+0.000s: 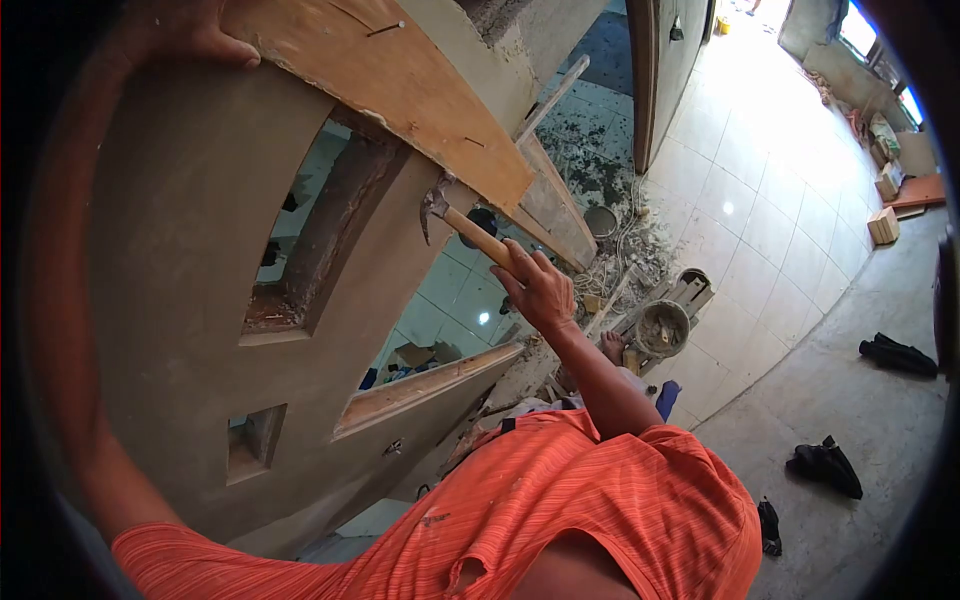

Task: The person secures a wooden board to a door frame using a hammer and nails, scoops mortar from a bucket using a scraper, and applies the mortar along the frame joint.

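My right hand is wrapped round the wooden handle of a claw hammer. The hammer's head is up against the lower edge of a curved plywood board, near its right end. One nail sticks out of the board higher up, and another nail stands out nearer the hammer. At the upper left, my left hand grips the board, its thumb along the lower edge; its other fingers are hardly visible. Behind the board is a grey plastered wall with several rectangular openings.
A bucket with grey residue stands by my foot on a wooden bench. Rubble and cables lie at the wall's base. Pale tiles cover the floor to the right. Dark shoe-like items lie on the grey floor.
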### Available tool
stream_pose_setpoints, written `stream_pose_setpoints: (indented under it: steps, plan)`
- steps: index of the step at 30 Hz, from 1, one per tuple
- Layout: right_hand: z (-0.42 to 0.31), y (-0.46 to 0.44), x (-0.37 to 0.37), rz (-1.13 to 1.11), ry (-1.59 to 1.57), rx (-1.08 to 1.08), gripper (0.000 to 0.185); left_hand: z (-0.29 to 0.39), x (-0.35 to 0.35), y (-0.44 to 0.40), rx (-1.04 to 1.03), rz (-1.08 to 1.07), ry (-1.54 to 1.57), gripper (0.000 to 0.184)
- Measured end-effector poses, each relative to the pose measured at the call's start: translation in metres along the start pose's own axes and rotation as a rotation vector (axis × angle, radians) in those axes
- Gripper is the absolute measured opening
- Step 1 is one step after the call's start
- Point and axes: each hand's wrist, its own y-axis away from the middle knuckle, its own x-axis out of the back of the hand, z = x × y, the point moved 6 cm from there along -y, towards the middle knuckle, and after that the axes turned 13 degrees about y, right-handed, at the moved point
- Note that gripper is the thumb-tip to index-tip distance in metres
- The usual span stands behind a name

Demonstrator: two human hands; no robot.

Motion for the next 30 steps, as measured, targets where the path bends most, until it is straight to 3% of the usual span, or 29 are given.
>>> stream_pose_setpoints:
  steps: [30]
  plan:
    - [0.0041, -0.0014, -0.0046, 0.034, -0.105, 0.007, 0.053, -0.0029, -0.0067, -0.0011, 0.033, -0.049, 0.001, 0.099]
